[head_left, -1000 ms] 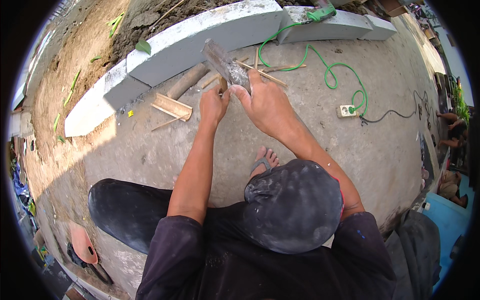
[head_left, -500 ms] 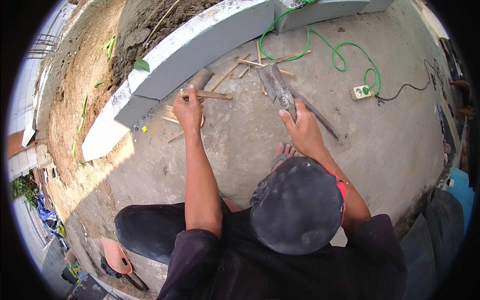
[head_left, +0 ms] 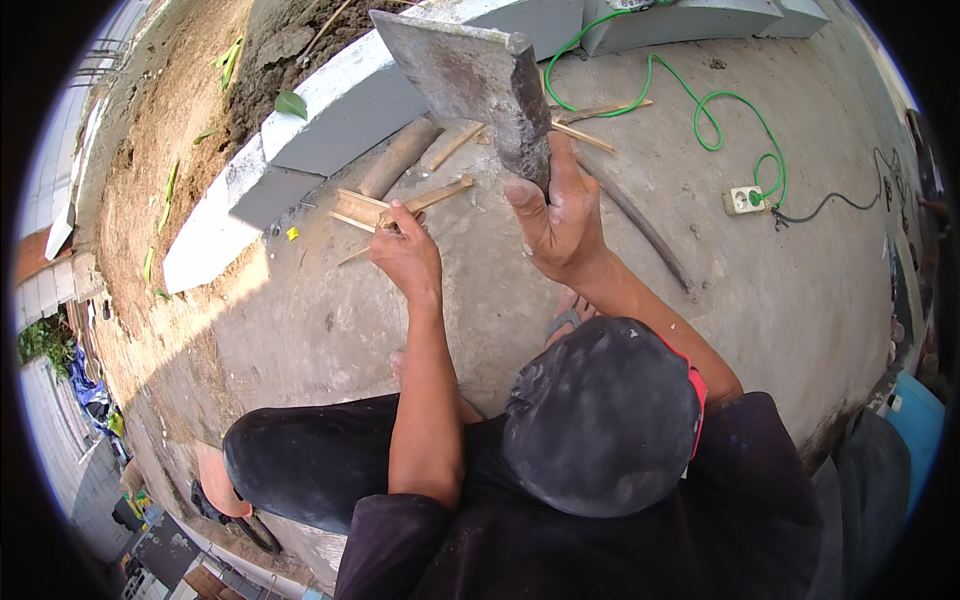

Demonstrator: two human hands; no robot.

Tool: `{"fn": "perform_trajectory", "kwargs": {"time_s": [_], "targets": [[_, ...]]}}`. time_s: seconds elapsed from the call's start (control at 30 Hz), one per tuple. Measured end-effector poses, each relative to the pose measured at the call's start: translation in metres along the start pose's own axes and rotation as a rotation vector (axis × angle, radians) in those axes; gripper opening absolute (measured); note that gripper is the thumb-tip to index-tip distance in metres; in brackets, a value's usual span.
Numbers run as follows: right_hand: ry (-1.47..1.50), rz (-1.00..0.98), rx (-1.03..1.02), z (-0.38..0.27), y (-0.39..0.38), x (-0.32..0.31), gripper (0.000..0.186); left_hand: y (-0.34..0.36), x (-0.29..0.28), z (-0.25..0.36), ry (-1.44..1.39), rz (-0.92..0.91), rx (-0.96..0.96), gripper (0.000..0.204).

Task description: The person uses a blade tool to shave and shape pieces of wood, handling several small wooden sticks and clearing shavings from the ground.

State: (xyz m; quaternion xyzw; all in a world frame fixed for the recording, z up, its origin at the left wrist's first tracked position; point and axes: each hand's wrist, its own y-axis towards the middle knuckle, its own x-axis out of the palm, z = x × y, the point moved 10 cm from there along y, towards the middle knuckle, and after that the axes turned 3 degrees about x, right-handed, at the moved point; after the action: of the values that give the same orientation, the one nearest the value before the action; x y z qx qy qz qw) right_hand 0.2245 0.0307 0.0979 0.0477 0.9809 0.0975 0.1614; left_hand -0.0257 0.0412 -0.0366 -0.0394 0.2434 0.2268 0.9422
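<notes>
A broad, heavy metal cleaver (head_left: 460, 70) is raised in my right hand (head_left: 558, 222), whose fingers wrap round its thick rough handle. Lower and to the left, my left hand (head_left: 406, 252) grips a thin bamboo strip (head_left: 446, 189) that slants up to the right. Just beyond that hand lie split bamboo pieces (head_left: 355, 210), partly hidden behind it. A round bamboo length (head_left: 395, 156) rests near the white edging blocks (head_left: 330, 110). On the concrete beside my right hand is a long dark rod (head_left: 650, 238). My sandaled foot (head_left: 562, 318) shows below.
A green cord (head_left: 710, 120) loops across the concrete (head_left: 760, 300) to a white socket strip (head_left: 745, 200) at right, with a black cable. Dark soil (head_left: 285, 50) lies behind the blocks. A pink object (head_left: 212, 470) is by my left knee, a blue container (head_left: 910, 430) at far right.
My hands, together a second ago, are now apart. My right hand has lifted the cleaver up from low over the floor. My left hand and strip have shifted slightly down and right since half a second ago.
</notes>
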Motion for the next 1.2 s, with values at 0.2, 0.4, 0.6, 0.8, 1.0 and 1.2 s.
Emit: {"fn": "perform_trajectory", "kwargs": {"time_s": [0.2,0.4,0.6,0.8,1.0,1.2], "targets": [[-0.543,-0.412,0.359,0.159,-0.015,0.069,0.06,-0.001,0.006,0.01,0.013,0.143,0.073,0.044],[0.031,-0.063,0.041,0.028,0.042,0.017,0.056,-0.024,-0.013,-0.022,0.1,0.104,-0.071,0.045],[-0.279,-0.085,0.003,0.096,0.015,0.032,0.056,-0.019,0.013,0.02,0.166,0.043,-0.016,0.044],[-0.524,-0.435,0.344,0.132,0.022,0.071,0.061,-0.023,-0.008,-0.004,0.017,0.212,-0.027,0.042],[-0.041,-0.097,-0.238,-0.03,0.068,0.021,0.053,-0.012,-0.005,0.021,0.185,0.153,0.067,0.048],[-0.54,-0.274,0.125,0.119,0.004,0.055,0.056,-0.002,0.01,0.026,0.285,0.112,0.059,0.045]]}}
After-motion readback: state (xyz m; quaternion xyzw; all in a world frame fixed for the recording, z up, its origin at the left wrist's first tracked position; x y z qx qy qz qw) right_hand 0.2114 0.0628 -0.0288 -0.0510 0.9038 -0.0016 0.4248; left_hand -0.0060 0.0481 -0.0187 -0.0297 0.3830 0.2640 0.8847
